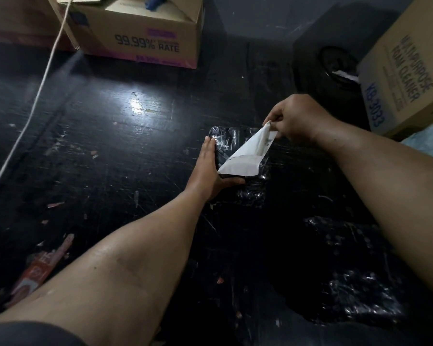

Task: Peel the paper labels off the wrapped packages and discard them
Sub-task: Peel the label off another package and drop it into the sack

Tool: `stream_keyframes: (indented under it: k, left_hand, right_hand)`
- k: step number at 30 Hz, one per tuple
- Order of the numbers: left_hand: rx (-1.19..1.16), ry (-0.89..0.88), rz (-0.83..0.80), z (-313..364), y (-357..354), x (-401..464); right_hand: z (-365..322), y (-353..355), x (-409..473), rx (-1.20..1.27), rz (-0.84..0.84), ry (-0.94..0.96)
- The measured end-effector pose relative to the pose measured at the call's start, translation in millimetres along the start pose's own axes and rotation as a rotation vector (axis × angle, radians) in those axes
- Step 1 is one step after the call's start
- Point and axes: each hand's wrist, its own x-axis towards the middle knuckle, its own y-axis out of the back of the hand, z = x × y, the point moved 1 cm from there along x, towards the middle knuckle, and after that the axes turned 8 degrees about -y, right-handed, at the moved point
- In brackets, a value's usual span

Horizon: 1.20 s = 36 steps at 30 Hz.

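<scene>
Black plastic wrap covers the package under work, which lies flat on the dark scuffed floor near frame centre. The white paper label is part-lifted: its far corner is raised toward 1 o'clock, while its near edge, toward 7 o'clock, appears still bonded to the wrap.

The right hand pinches the raised corner between thumb and curled fingers. The left hand lies along the package's 9 o'clock side, fingers straight and flat against the wrap, thumb hooked under the near end; it steadies rather than grips.

Assessment of the step: the peel is about half done. Good practice is a slow, low pull, drawing the paper back over itself toward the bonded edge rather than straight up, since thin paper on stretchy film is likely to tear or to lift the wrap with it. The bracing hand would serve best kept close to the peel line. If the paper begins to split, a re-grip nearer the bond is advisable.

Two further wrapped packages lie at 5 o'clock; whether they carry labels cannot be told. A black bin stands at 2 o'clock with a white scrap in its mouth, judged the likely discard point. Cardboard boxes sit at 11 o'clock and 3 o'clock.
</scene>
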Motion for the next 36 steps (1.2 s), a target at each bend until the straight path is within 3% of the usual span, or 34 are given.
stream_keyframes:
  k: [29, 36]
  left_hand:
    - [0.041, 0.001, -0.014, -2.0, 1.0, 1.7]
    - [0.051, 0.005, -0.006, -1.1, 2.4, 1.9]
  right_hand:
    - [9.6, 2.2, -1.8, 0.025, -0.025, -0.081]
    - [20.8, 61.5, -4.3, -0.066, 0.171, -0.125]
